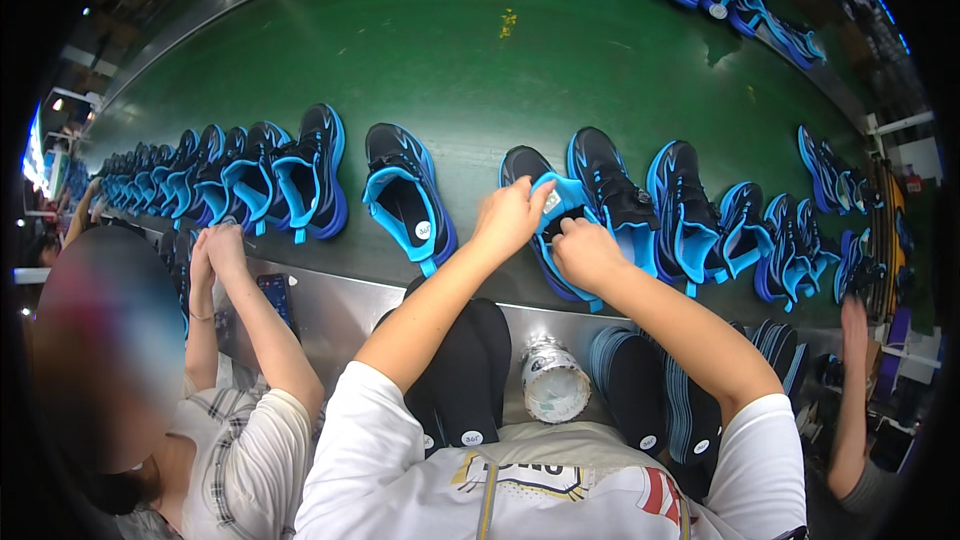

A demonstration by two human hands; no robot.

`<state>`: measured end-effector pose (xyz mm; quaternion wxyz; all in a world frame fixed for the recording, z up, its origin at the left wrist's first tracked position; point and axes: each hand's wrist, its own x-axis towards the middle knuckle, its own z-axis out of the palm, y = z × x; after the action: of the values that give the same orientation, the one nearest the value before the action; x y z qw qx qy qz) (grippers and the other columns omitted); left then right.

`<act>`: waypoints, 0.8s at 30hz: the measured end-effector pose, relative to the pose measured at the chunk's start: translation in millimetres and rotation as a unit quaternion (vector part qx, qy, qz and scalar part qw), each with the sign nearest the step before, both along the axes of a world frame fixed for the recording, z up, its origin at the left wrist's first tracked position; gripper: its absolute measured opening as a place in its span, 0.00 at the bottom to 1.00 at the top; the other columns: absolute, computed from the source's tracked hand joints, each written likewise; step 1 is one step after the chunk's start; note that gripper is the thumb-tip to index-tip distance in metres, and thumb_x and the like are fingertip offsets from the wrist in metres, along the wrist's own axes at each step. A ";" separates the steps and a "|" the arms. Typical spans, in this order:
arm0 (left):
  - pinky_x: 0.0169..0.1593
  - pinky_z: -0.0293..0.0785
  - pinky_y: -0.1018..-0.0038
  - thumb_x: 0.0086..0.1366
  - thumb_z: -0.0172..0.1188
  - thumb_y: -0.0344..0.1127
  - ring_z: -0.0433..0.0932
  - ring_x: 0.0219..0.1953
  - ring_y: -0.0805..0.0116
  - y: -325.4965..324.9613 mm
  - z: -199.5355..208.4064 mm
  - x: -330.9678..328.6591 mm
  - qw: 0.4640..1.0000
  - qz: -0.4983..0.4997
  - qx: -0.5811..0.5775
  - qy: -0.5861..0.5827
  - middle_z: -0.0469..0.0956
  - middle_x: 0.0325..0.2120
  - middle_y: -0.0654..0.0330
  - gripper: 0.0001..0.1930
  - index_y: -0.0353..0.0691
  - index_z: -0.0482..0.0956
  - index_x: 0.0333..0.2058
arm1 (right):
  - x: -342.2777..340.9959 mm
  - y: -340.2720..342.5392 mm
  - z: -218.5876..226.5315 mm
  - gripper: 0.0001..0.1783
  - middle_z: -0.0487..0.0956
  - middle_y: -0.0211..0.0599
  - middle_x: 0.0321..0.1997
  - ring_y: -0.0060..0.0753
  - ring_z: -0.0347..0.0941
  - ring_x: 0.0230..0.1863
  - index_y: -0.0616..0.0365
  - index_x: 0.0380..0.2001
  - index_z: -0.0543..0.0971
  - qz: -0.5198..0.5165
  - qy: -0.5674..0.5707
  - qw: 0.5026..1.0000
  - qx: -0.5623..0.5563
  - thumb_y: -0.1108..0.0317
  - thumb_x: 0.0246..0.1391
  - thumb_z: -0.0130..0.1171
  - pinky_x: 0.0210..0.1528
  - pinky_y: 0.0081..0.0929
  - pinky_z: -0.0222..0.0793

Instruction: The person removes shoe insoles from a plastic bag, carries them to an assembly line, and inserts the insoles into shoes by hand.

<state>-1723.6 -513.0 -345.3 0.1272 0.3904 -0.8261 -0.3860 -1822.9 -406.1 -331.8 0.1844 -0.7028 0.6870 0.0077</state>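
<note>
At a green conveyor belt (480,70) lined with footwear, your left hand (512,217) and right hand (583,252) meet over one black-and-blue athletic shoe (552,230) lying at the belt's near edge, directly ahead of you. Your left hand closes its fingers around the light blue insole (566,198) at the shoe's opening, pinching it from above, while your right hand, fingers curled, presses against the shoe's near side just below, the two hands almost touching. To the left of this shoe, a matching black shoe with a bright blue lining (405,198) sits apart on the belt, and beyond it a tightly packed row of the same shoes (230,180) curves away to the left. To the right, more black-and-blue shoes (690,215) stand side by side, just beside the one you handle. Below your forearms, on the grey metal ledge (330,310), lie two stacks of dark insoles (465,380) (650,400), with a clear plastic bottle (552,380) lying between them. At your left, a co-worker in a plaid shirt raises both hands (215,250) toward the belt's edge.
</note>
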 end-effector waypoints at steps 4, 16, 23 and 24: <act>0.28 0.67 0.57 0.59 0.47 0.48 0.72 0.25 0.43 5.0 9.0 -5.6 1.000 0.001 0.013 -0.002 0.72 0.17 0.43 0.19 0.33 0.69 0.24 | -4.6 8.5 -7.4 0.08 0.71 0.40 0.28 0.37 0.68 0.33 0.60 0.20 0.75 0.007 0.004 0.999 -0.031 0.68 0.40 0.49 0.34 0.32 0.67; 0.29 0.68 0.59 0.59 0.47 0.48 0.73 0.26 0.45 2.0 11.9 -3.7 0.999 -0.031 0.014 -0.009 0.72 0.18 0.44 0.19 0.34 0.69 0.25 | -7.3 9.5 -15.4 0.09 0.70 0.38 0.30 0.35 0.64 0.37 0.57 0.22 0.75 0.071 0.037 0.996 0.024 0.67 0.43 0.45 0.39 0.28 0.60; 0.29 0.68 0.62 0.59 0.47 0.47 0.73 0.26 0.48 8.8 11.6 -5.4 0.996 -0.005 0.069 0.054 0.74 0.20 0.47 0.18 0.35 0.72 0.30 | -5.1 9.3 -22.0 0.11 0.70 0.36 0.34 0.34 0.63 0.39 0.54 0.24 0.77 0.081 0.104 0.991 -0.001 0.67 0.45 0.44 0.41 0.26 0.58; 0.29 0.68 0.63 0.59 0.47 0.47 0.73 0.26 0.48 10.3 11.9 -5.6 0.996 -0.002 0.068 0.058 0.74 0.20 0.47 0.18 0.36 0.72 0.30 | -5.3 10.0 -22.8 0.12 0.70 0.36 0.34 0.34 0.63 0.40 0.54 0.25 0.78 0.086 0.108 0.990 0.006 0.66 0.45 0.44 0.42 0.26 0.57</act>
<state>-1729.2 -502.7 -333.4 0.1477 0.3735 -0.7897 -0.4638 -1828.2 -396.1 -354.6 0.1120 -0.7530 0.6402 0.1030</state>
